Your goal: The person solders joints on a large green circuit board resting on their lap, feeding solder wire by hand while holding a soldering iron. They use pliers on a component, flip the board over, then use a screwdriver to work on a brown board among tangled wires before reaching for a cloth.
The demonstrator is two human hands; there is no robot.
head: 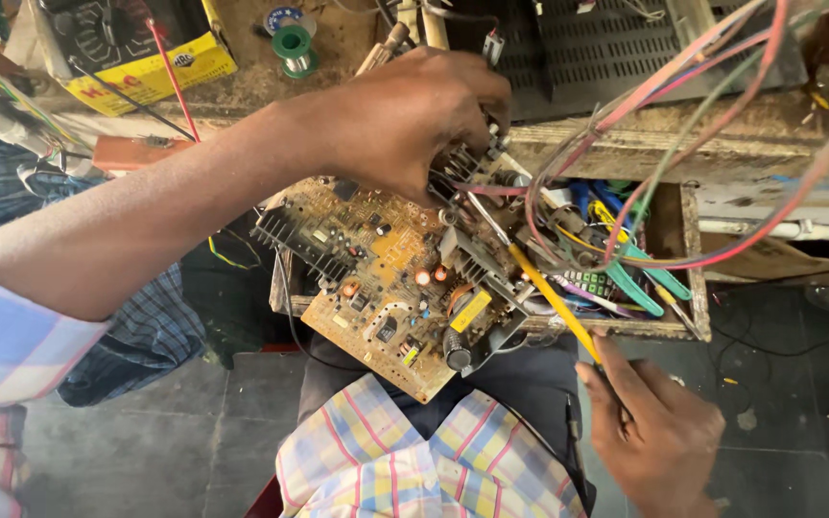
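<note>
Overhead, tangled wires (722, 105) crowd the circuit board (386, 278) and screwdriver (549, 297).

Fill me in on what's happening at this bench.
A person holds a brown circuit board over their lap. The left hand grips its far edge by the metal fins. The right hand holds a yellow-handled screwdriver, tip at the board's middle. Loose wires arc above an open drawer of tools.

Brownish-orange board (386, 278) with black heat sinks and a yellow part; yellow-handled tool (551, 297); red, pink and green wires (722, 58); green solder spool (292, 43); yellow box (146, 77); plaid shirt (414, 460) in pink, blue, yellow; dark grey floor (165, 432)
</note>
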